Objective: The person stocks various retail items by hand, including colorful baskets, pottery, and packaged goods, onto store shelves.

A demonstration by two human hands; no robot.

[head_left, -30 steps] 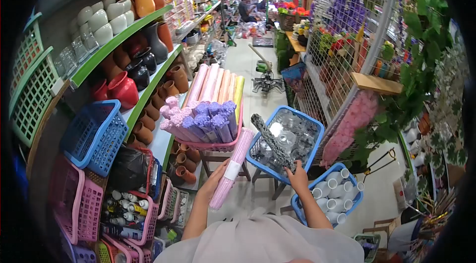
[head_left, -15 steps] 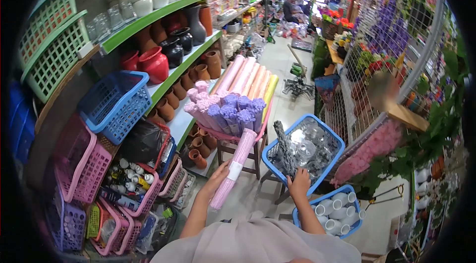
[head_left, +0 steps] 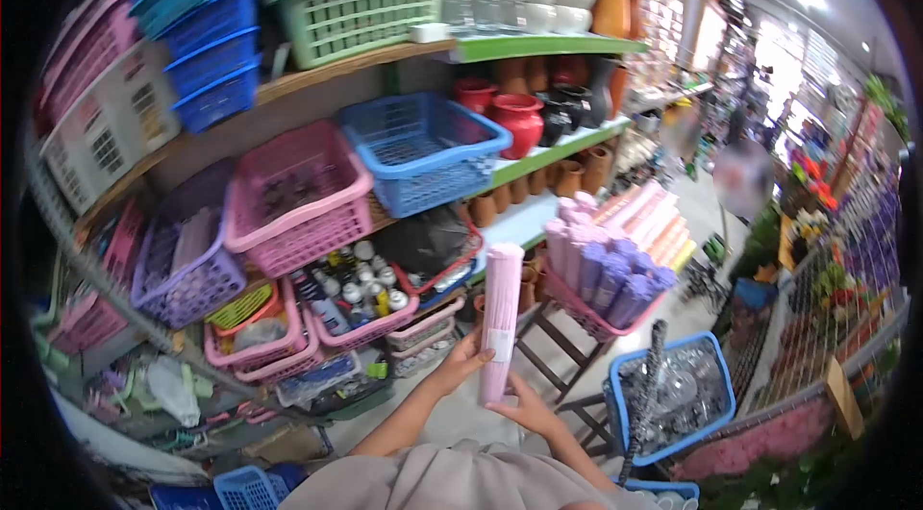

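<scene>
An upright roll of pink crepe paper (head_left: 503,294) with a pale label band stands before me. My left hand (head_left: 464,363) is wrapped round it at the label. At its lower end, my right hand (head_left: 527,411) grips with the thumb and fingers. Beyond, a pink basket (head_left: 588,316) on a dark stool holds purple crepe paper rolls (head_left: 615,281), along with pink, orange and yellow ones. To the right, a dark, fuzzy tinsel-like strand (head_left: 646,395) leans over the edge of a blue basket (head_left: 727,385) filled with clear, shiny items.
Shelves on the left carry a blue basket (head_left: 423,178), a pink basket (head_left: 317,246) and a purple basket (head_left: 197,284). Below sits a basket of bottles (head_left: 361,298). A red pot (head_left: 519,124) stands on the green-edged shelf. Wire mesh (head_left: 817,337) borders the right.
My view has swung left. My right hand has left the dark strand in the blue basket and come to the crepe paper's lower end. The roll, tilted before, is now upright.
</scene>
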